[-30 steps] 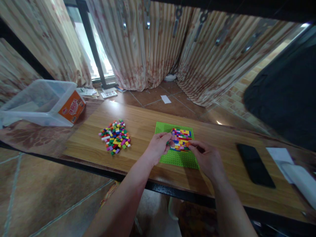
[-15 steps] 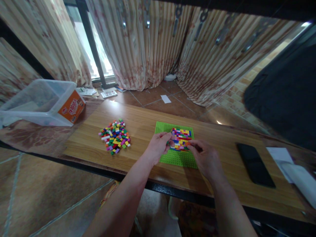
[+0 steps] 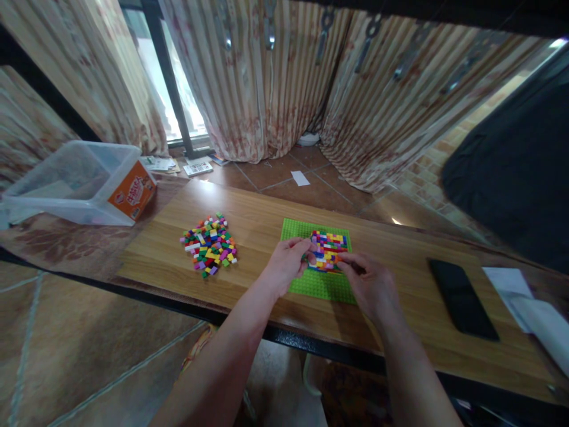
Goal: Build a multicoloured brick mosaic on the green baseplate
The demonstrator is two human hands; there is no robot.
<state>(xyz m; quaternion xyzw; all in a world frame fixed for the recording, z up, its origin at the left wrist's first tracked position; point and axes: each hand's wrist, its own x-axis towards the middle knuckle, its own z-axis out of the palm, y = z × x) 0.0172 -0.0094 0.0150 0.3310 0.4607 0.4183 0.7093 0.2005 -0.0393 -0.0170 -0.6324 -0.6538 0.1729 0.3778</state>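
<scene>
A green studded baseplate [image 3: 322, 289] lies on the wooden board, carrying a block of tightly set, many-coloured toy bricks [image 3: 328, 242]. At the left side of that block, my left hand [image 3: 288, 264] has its thumb and fingers closed together; a bit of dark green shows by the fingertips, but what they hold is hard to make out. My right hand [image 3: 368, 281] reaches in from the other side and pinches a small orange brick [image 3: 338, 259] against the block's right edge. The fingers of both hands cover parts of the bricks.
Loose coloured bricks [image 3: 211, 246] are heaped on the board's left half. Beyond them stands a clear plastic bin [image 3: 89, 201] with an orange label. A black phone [image 3: 462, 299] and white papers [image 3: 511, 290] lie on the right. Striped curtains [image 3: 284, 89] hang behind the table.
The whole view has shifted slightly. Both hands keep nearly the same place at the sides of the brick block, and the right one still pinches the orange brick.
</scene>
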